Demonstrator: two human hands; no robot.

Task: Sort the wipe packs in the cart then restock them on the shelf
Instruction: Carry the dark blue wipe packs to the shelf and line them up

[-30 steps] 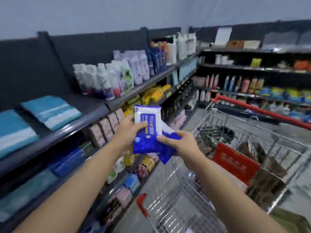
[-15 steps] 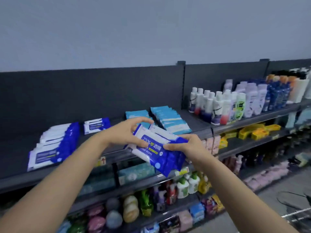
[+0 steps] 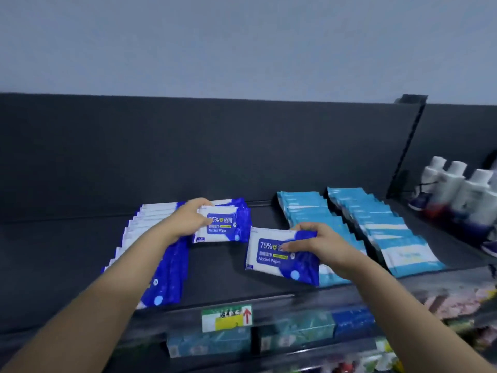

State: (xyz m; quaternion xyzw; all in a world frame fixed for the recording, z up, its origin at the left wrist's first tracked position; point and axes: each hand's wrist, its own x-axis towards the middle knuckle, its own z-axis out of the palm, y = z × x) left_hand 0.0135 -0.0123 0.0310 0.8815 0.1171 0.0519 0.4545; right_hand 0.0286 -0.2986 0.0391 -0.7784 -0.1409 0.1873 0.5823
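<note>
Both hands are over the dark top shelf (image 3: 220, 270). My left hand (image 3: 188, 220) grips one blue-and-white alcohol wipe pack (image 3: 223, 228) at its left end, at the back of the shelf on a short stack of the same packs. My right hand (image 3: 320, 244) holds a second alcohol wipe pack (image 3: 271, 258) by its right end, just above the bare middle of the shelf. A long row of identical blue packs (image 3: 164, 267) lies overlapped along the left, partly hidden by my left forearm. The cart is out of view.
Two rows of light-blue wipe packs (image 3: 387, 230) fill the shelf to the right. White bottles (image 3: 457, 189) stand beyond a divider at far right. A price tag (image 3: 227, 317) hangs on the shelf's front edge, with teal boxes (image 3: 209, 343) on the shelf below.
The view swung from the cart to the shelf. The packs held together in both hands have been split: one in each hand, lowered onto or just above the top shelf.
</note>
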